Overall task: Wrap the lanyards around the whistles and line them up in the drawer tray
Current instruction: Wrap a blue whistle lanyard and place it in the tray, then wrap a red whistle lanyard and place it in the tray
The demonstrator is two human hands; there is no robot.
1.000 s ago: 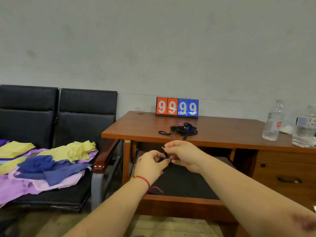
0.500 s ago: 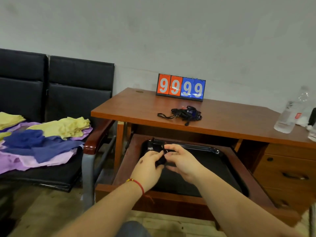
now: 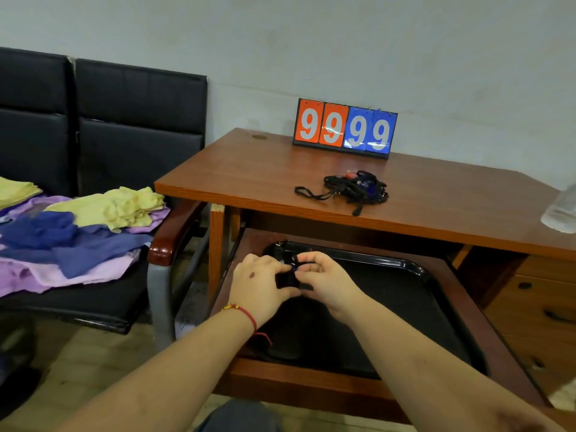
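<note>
Both hands meet over the far left part of a black tray (image 3: 414,269) that lies in the pulled-out wooden drawer (image 3: 495,332). My left hand (image 3: 260,286) grips a small dark whistle (image 3: 286,279) wound with black lanyard. My right hand (image 3: 327,283) pinches the lanyard at the whistle's right side. The whistle is mostly hidden between the fingers. A tangled heap of black lanyards and whistles (image 3: 352,188), with bits of red and blue, lies on the desk top (image 3: 243,173).
A flip scoreboard (image 3: 344,127) reading 9999 stands at the back of the desk. A clear water bottle (image 3: 561,210) is at the right edge. Drawers (image 3: 542,300) sit to the right. Black chairs (image 3: 103,141) on the left hold yellow, blue and purple cloths (image 3: 78,232).
The view has tilted down, so the drawer and tray show more fully. Both hands stay together on the whistle and have sunk lower, towards the tray's far left corner.
</note>
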